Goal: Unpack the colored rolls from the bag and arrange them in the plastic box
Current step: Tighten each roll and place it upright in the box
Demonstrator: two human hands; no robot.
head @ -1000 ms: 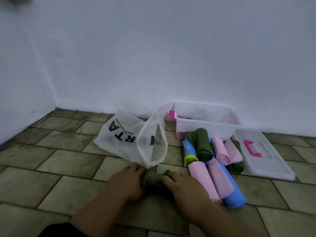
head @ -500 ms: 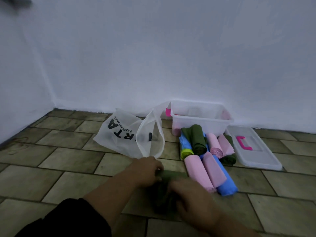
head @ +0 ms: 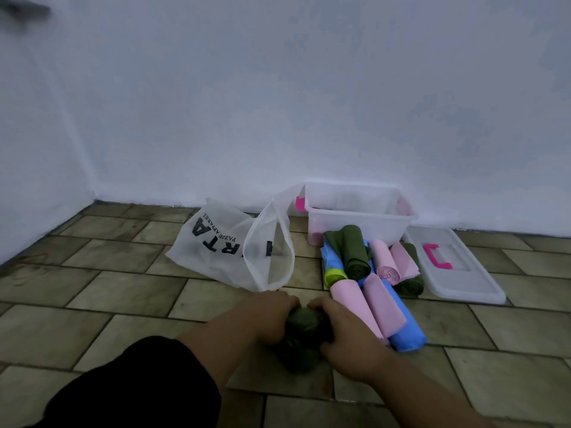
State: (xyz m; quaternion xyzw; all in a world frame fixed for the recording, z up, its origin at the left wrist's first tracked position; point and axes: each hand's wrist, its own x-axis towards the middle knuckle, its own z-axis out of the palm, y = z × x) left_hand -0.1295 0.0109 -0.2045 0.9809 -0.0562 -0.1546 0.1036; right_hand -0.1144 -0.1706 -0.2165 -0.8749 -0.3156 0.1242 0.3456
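Compared with a moment ago, my right hand (head: 349, 338) has come a little forward and nearer to my left hand (head: 272, 316). Between them lies the dark green roll (head: 306, 332) on the tiled floor (head: 123, 291), close in front of me. Both hands grip it: the left fingers curl over its left side and the right fingers curl over its right side. The near part of this roll is dark and blurred, so I cannot tell how tightly it is wound.

Behind my left hand lies the white bag (head: 231, 248) on its side, with its mouth open toward me. The plastic box (head: 358, 211) stands against the wall, to the right of the bag. Something pink shows through its front wall at the low left corner, but I cannot tell what it is. Its lid (head: 454, 267), with a pink handle, lies flat on the floor just right of the box.

Between the box and my right hand is the pile of rolls (head: 383, 304): pink, blue and dark green ones, touching each other. A black sleeve (head: 139, 381) covers my left upper arm.
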